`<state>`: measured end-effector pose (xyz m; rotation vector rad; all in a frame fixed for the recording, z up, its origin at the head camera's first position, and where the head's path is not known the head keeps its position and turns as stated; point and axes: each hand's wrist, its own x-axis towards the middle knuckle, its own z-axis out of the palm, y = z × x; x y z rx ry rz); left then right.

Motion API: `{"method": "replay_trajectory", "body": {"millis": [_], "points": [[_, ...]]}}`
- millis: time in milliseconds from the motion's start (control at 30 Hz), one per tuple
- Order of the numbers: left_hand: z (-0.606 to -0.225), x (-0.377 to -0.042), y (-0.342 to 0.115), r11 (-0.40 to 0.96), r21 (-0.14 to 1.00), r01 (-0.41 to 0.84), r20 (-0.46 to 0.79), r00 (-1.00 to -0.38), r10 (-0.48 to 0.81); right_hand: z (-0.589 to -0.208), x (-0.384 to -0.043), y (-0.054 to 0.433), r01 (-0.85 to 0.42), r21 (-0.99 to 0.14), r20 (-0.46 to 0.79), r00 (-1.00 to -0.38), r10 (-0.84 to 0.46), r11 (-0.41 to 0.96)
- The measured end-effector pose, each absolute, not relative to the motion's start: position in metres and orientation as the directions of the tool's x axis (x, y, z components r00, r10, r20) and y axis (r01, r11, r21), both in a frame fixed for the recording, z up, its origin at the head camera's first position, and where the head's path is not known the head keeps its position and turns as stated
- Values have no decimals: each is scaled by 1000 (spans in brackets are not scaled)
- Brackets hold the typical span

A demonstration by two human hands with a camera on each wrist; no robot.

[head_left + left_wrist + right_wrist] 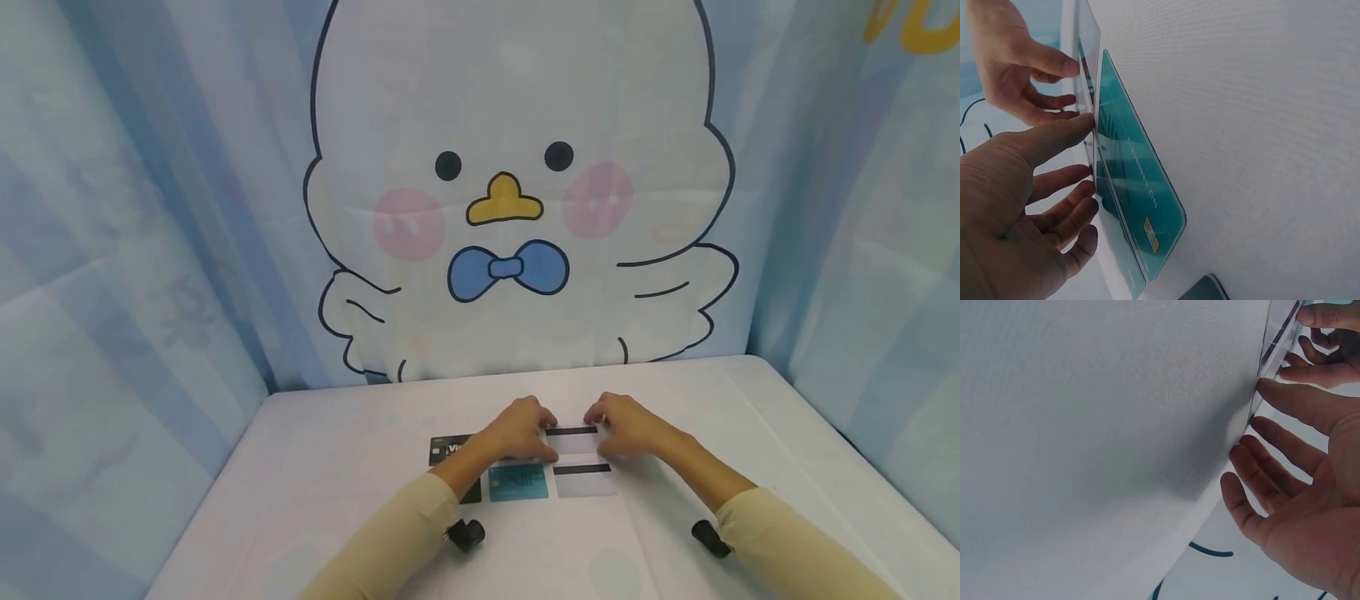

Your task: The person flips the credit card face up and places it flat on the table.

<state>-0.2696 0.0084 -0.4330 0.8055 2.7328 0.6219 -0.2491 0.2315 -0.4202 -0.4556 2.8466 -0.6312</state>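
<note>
In the head view, my left hand (522,432) and right hand (627,427) hold a white bank card (572,444) with a black stripe by its two ends. On each hand, the thumb is at the near edge and the index finger at the far edge. Just nearer to me lies a second white striped card (585,484). Beside it is a teal bank card (519,483), its chip and digits showing in the left wrist view. A black card (442,451) is partly covered by my left arm, as is another dark card (472,493).
The cards lie in two rows on a white table cover (360,467). A pale blue curtain (127,275) hangs at the sides, with a large bird print on the backdrop (510,333) behind. Dark wrist devices (467,535) sit below both forearms.
</note>
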Motion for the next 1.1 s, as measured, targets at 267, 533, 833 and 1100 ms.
{"method": "replay_trajectory", "body": {"millis": [267, 533, 833, 1100], "points": [[-433, -269, 10, 771, 465, 436, -109, -836, 538, -421, -248, 232, -243, -447, -123, -937, -328, 861], [-433, -270, 10, 776, 455, 438, -105, -839, 534, -419, -249, 232, -251, -452, -119, -934, -337, 856], [-433, -266, 10, 777, 450, 441, -89, -843, 530, -423, -250, 233, -248, -467, -107, -937, -332, 849], [-433, -265, 10, 775, 450, 444, -74, -846, 528, -425, -249, 234, -271, -474, -87, -932, -351, 838]]}}
